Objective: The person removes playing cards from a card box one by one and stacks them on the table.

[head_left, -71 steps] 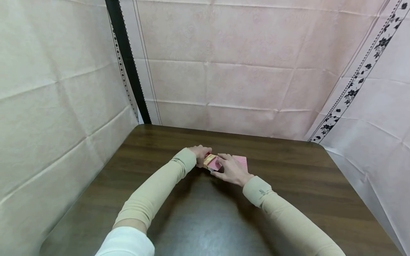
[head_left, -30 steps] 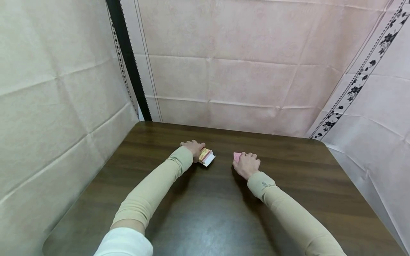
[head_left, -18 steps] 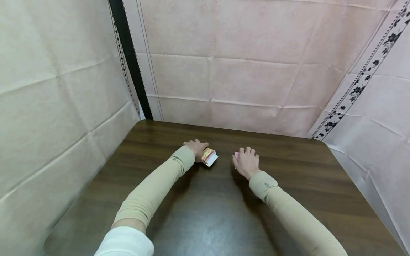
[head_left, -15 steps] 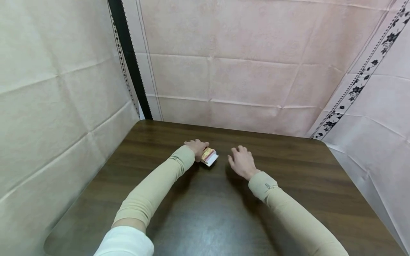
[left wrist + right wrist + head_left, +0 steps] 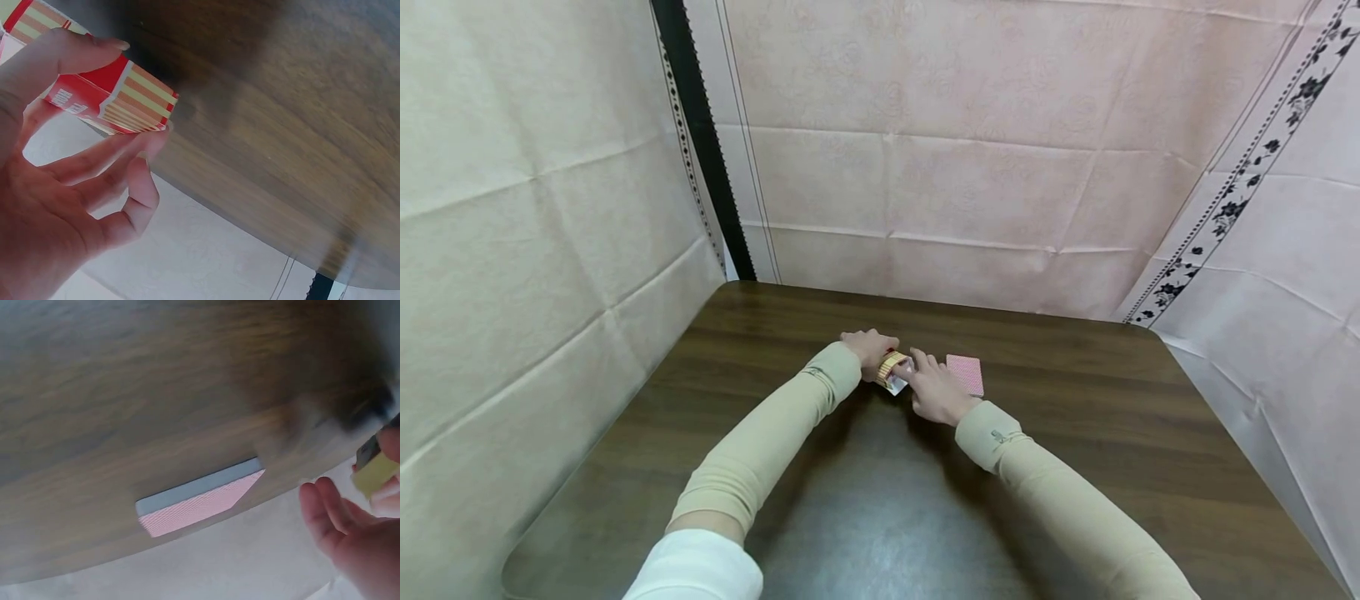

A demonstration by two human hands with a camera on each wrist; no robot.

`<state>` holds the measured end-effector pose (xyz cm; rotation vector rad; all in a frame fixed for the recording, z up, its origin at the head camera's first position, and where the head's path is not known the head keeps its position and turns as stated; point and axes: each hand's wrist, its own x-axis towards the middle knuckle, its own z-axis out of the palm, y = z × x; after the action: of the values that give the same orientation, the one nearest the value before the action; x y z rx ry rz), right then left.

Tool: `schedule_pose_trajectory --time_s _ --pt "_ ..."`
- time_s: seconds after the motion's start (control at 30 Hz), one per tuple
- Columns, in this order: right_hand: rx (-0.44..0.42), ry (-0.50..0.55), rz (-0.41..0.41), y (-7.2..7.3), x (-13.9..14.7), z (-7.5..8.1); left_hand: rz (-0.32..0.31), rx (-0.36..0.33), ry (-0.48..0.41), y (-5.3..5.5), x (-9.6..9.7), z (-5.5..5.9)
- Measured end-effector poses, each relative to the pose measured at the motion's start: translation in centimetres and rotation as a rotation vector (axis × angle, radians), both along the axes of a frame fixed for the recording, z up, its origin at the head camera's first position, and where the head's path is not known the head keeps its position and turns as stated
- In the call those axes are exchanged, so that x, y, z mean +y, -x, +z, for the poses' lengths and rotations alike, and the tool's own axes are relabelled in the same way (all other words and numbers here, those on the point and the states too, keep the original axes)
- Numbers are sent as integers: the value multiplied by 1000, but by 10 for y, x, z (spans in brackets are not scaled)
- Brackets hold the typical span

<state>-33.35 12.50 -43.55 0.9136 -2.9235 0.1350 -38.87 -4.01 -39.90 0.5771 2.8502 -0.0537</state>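
My left hand holds a red-and-yellow striped card box, thumb on one face and fingers on the other. The box is tilted, its end with a white flap towards the right hand. My right hand is at that end, a finger reaching to the opening. In the right wrist view its fingertips are at a blurred yellow and dark piece cut off by the frame edge; whether they pinch it is unclear. A deck of playing cards with pink patterned backs lies flat on the table, just beyond the right hand.
The dark wood table has a rounded far edge close behind the box and deck. Pale cloth hangs behind it and along both sides. A black strip runs down the cloth at the back left.
My right hand has drawn the pink card deck out of the box and let it go on the table at right. It has moved back left to the box, which my left hand still holds.
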Motion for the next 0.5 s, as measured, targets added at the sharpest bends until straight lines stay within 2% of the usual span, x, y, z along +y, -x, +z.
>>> schedule_pose_trajectory --time_s 0.17,0.37,0.5 --pt "-50 -45 -40 3 -8 -3 -27 7 -5 0 6 -1" --pt "-12 -51 -44 3 -7 -3 -7 -9 -6 0 6 3" --pt "0 -16 -22 0 -3 -1 13 -18 -8 -1 2 5"
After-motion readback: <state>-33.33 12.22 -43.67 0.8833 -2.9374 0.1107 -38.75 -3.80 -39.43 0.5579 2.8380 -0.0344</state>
